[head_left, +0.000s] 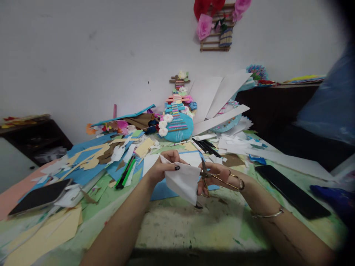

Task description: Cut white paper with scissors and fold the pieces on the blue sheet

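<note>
My left hand (163, 168) pinches the top edge of a white sheet of paper (183, 183), which hangs at a slant above the table. At the paper's right edge, my right hand (216, 175) holds gold-handled scissors (205, 173). Their blades point upward beside the paper, and the handle loops lie around the fingers and thumb. Whether the blades touch the paper I cannot tell. Behind and below both hands lie blue paper (169, 190) and another white sheet (149, 160).
Paper scraps (91, 159) litter the left side, with a green-and-black cutter (125, 173). Black pens (206, 146) lie behind my hands. A black phone (291, 190) rests at right, a dark tablet-like slab (41, 195) at left. A blue paper instrument model (177, 127) leans against the wall.
</note>
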Available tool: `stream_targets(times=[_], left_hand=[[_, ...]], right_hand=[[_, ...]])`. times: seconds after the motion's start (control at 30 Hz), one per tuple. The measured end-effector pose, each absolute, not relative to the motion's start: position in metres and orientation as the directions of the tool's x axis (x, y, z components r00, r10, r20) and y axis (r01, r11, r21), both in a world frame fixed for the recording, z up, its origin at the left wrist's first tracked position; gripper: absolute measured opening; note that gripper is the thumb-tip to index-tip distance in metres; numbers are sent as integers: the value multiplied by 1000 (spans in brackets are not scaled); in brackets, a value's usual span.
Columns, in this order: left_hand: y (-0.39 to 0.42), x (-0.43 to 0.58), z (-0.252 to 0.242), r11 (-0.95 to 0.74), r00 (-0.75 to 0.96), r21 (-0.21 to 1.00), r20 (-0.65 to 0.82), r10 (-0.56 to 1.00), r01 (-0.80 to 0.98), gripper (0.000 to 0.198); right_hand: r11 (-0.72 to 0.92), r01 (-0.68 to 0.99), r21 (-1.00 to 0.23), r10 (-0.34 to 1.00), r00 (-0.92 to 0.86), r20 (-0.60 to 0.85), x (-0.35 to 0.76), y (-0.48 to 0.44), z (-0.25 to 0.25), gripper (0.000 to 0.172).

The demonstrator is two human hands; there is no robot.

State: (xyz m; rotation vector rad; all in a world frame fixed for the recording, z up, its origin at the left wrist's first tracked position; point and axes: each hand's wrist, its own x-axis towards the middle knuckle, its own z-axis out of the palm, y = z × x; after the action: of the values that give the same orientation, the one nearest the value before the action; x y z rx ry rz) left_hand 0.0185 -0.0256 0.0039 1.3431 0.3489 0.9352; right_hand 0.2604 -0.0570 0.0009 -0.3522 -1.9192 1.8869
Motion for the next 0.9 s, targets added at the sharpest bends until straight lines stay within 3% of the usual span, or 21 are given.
stream_targets(times=[0.1, 0.33, 0.67, 0.9], left_hand=[[-27, 19, 5, -52, 600, 926, 285, 748, -374, 28], [-27, 20, 4, -40, 600, 925, 277, 750, -377, 27], [-27, 20, 6, -28, 634, 949, 231, 738, -313, 27], [-29, 22, 7, -43, 609, 930, 273, 745, -365, 27]], right_hand=[[-15, -194, -981, 463, -871, 165, 261, -58, 0, 74], [-28, -207, -978, 456, -873, 172, 261, -58, 1, 70], [-8, -125, -992, 473, -875, 107, 264, -61, 3, 74], [-3, -110, -994, 443, -891, 97, 264, -61, 4, 72]])
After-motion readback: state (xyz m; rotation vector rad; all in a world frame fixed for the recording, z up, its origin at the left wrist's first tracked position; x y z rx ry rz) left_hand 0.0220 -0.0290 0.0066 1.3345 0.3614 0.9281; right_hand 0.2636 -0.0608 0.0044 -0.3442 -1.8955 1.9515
